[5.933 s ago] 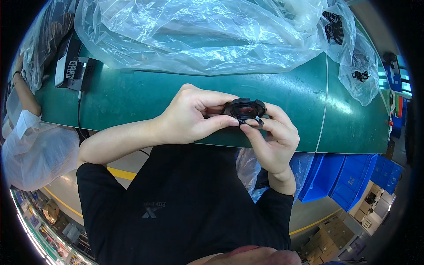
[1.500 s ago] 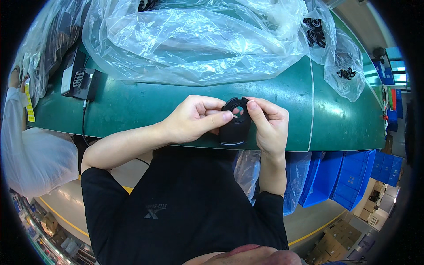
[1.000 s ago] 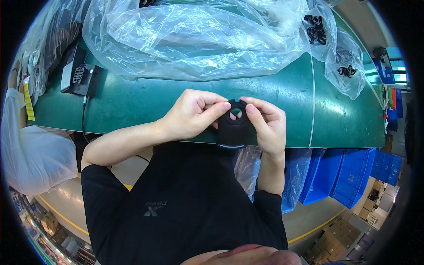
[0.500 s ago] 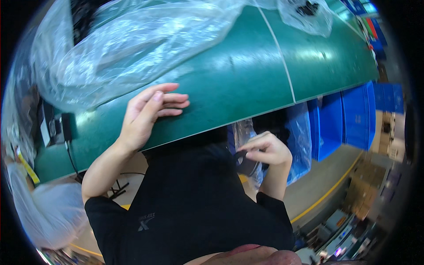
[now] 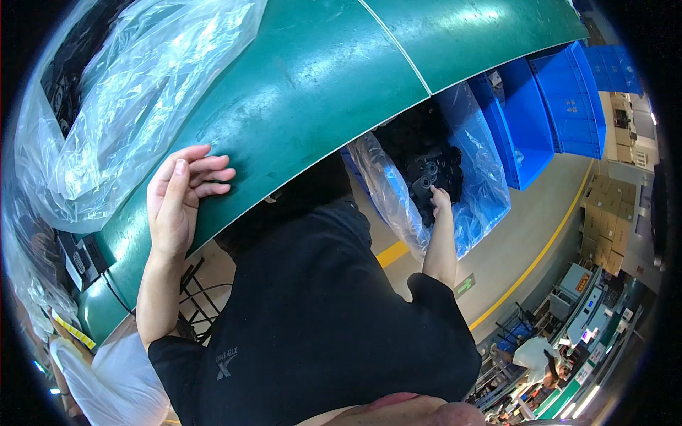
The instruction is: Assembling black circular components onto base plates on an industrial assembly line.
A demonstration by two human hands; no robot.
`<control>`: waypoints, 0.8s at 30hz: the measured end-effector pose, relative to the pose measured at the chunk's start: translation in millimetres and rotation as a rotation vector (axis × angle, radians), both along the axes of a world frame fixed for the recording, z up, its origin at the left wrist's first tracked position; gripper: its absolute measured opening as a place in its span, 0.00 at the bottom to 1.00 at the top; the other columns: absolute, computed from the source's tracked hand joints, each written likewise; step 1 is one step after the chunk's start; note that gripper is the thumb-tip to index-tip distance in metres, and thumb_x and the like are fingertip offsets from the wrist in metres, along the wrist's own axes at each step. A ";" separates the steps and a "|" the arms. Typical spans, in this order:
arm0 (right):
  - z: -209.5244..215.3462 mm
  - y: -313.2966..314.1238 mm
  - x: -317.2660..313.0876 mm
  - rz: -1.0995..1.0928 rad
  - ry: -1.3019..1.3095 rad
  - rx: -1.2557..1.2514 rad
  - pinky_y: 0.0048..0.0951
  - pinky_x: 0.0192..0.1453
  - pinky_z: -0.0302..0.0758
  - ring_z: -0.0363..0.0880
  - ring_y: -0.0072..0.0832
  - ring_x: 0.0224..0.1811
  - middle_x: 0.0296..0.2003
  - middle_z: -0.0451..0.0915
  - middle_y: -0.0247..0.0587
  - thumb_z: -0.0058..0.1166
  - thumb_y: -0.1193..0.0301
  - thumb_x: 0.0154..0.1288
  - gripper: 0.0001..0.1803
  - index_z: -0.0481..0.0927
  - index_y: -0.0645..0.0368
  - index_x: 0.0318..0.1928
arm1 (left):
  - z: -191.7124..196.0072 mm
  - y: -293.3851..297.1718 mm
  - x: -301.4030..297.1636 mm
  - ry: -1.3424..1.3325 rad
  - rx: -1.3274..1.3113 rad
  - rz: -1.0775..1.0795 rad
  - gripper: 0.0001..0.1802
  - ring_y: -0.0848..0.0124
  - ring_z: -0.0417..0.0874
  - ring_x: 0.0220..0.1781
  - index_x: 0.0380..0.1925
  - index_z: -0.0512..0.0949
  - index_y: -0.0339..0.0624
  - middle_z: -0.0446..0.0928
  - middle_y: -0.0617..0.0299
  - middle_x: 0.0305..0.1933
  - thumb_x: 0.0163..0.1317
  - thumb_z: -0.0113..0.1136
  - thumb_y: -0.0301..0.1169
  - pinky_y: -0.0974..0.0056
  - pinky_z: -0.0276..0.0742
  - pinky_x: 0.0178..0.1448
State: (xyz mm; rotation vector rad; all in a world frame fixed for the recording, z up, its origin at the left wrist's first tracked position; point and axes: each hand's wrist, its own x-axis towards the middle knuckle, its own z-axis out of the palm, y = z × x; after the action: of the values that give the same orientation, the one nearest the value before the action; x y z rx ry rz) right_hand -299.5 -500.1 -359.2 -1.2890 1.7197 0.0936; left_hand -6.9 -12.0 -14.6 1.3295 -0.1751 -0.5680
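My left hand (image 5: 177, 195) rests at the near edge of the green table (image 5: 305, 85), palm turned inward. Its fingers are loosely bent and apart, with nothing in them. To my right, my right hand (image 5: 442, 201) reaches down into a blue bin (image 5: 380, 202) lined with a clear plastic bag (image 5: 479, 202). Its fingertips are closed at the edge of a black plastic part (image 5: 424, 183) with ring-shaped features. Many similar black parts (image 5: 412, 138) lie in a heap around it; their exact shapes are hard to make out.
A large clear plastic sheet (image 5: 163, 78) covers the table's left side, dark items beneath it. A small black device (image 5: 87, 259) with a cable stands by the left edge. More blue bins (image 5: 568, 106) stand at right. Cartons (image 5: 607, 220) and a co-worker (image 5: 536, 358) are farther off.
My right hand has gone from beside my body, where it held a dark part, down into the lined bin. The view has turned, showing more of the bin. My left hand keeps its pose.
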 end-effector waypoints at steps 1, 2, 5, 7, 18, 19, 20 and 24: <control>-5.6 -5.0 -9.0 -0.009 0.046 0.011 0.50 0.61 0.56 0.71 0.37 0.54 0.58 0.68 0.42 0.54 0.61 0.59 0.27 0.68 0.53 0.59 | -1.1 -2.7 1.3 0.004 -0.002 -0.014 0.20 0.63 0.81 0.44 0.50 0.69 0.30 0.77 0.47 0.44 0.70 0.39 0.36 0.64 0.78 0.46; -2.2 -1.2 -2.7 -0.005 0.042 0.020 0.50 0.61 0.56 0.71 0.37 0.54 0.58 0.68 0.42 0.54 0.61 0.59 0.27 0.68 0.53 0.59 | 0.8 -1.3 1.2 0.001 0.008 -0.006 0.20 0.63 0.81 0.44 0.50 0.69 0.30 0.77 0.47 0.44 0.70 0.40 0.36 0.64 0.78 0.46; 50.0 15.9 30.1 -0.010 -0.013 0.080 0.47 0.59 0.60 0.74 0.35 0.51 0.55 0.73 0.42 0.53 0.64 0.60 0.24 0.70 0.53 0.58 | 3.3 0.8 0.5 0.000 0.050 0.021 0.19 0.64 0.81 0.42 0.50 0.68 0.30 0.77 0.48 0.43 0.70 0.40 0.36 0.65 0.78 0.45; 82.1 20.6 52.2 0.152 -0.210 0.116 0.27 0.43 0.71 0.79 0.27 0.40 0.43 0.80 0.44 0.54 0.65 0.59 0.19 0.75 0.59 0.50 | 7.3 3.0 -1.4 -0.007 0.081 0.055 0.19 0.65 0.81 0.41 0.51 0.67 0.30 0.77 0.48 0.42 0.69 0.41 0.36 0.66 0.78 0.44; 396.3 135.6 203.7 1.529 -0.983 0.105 0.27 0.39 0.77 0.82 0.30 0.32 0.30 0.82 0.49 0.54 0.79 0.53 0.13 0.79 0.70 0.41 | 7.4 12.1 -2.9 0.043 -0.035 -0.100 0.15 0.68 0.81 0.41 0.49 0.69 0.31 0.78 0.50 0.42 0.66 0.48 0.29 0.66 0.78 0.45; 411.1 147.7 223.5 1.562 -0.993 0.098 0.27 0.39 0.77 0.82 0.30 0.32 0.30 0.82 0.49 0.54 0.79 0.53 0.13 0.79 0.70 0.41 | 8.3 14.2 -4.5 0.045 -0.038 -0.102 0.15 0.68 0.81 0.42 0.49 0.69 0.31 0.78 0.51 0.42 0.66 0.48 0.29 0.66 0.78 0.45; 424.4 160.7 246.9 1.689 -1.021 0.022 0.27 0.40 0.76 0.81 0.30 0.32 0.30 0.82 0.49 0.53 0.79 0.53 0.13 0.79 0.70 0.40 | 7.6 17.9 -6.1 0.033 -0.033 -0.089 0.15 0.69 0.80 0.43 0.49 0.70 0.32 0.78 0.52 0.43 0.66 0.49 0.29 0.67 0.77 0.46; 450.0 222.1 346.4 1.763 -1.013 -0.231 0.24 0.44 0.74 0.79 0.25 0.37 0.33 0.81 0.43 0.55 0.76 0.55 0.12 0.79 0.69 0.40 | 13.5 18.8 -2.4 -0.184 0.090 -0.028 0.14 0.72 0.79 0.47 0.47 0.72 0.32 0.78 0.54 0.44 0.62 0.52 0.24 0.68 0.74 0.52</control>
State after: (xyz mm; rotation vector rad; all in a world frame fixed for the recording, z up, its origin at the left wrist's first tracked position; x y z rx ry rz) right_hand 46.9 -278.1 90.8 -2.0967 -0.5371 0.1938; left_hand -9.3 6.8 -1.1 1.4693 -0.3221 -0.4818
